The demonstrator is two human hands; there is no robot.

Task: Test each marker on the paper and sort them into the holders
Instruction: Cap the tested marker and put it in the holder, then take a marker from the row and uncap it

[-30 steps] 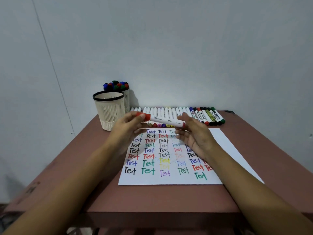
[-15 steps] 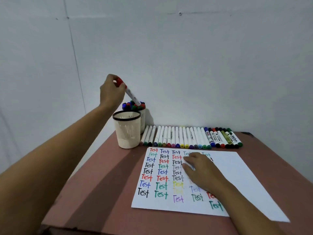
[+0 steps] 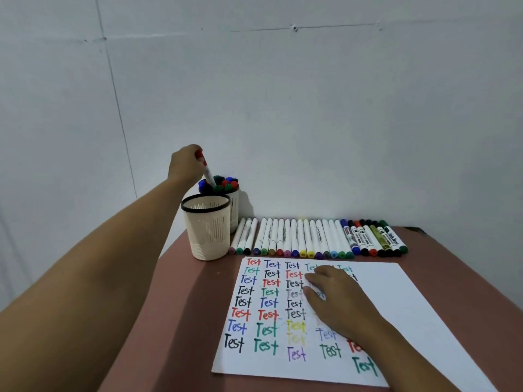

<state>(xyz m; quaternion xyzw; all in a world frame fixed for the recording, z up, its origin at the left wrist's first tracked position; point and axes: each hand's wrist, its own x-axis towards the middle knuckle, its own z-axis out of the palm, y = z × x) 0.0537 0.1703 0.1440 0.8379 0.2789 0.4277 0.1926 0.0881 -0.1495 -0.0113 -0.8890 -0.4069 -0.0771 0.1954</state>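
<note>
My left hand (image 3: pixel 183 164) grips a white marker with a red cap (image 3: pixel 206 170) and holds it tilted, its lower end down among the capped markers in the rear holder (image 3: pixel 233 206). The front holder (image 3: pixel 206 226), cream with a black rim, stands in front of the rear one. My right hand (image 3: pixel 338 297) rests flat on the white paper (image 3: pixel 390 301), which is covered with coloured "Test" words. A row of markers (image 3: pixel 311 237) lies along the paper's far edge.
The brown table (image 3: pixel 181 301) ends close to the left of the holders and near the paper's front edge. A plain wall stands right behind the holders and the marker row. Thicker dark-capped markers (image 3: pixel 376 239) end the row at the right.
My left hand carried the red-capped marker from over the paper up to the rear holder and has lowered its end into it. My right hand settled flat on the paper.
</note>
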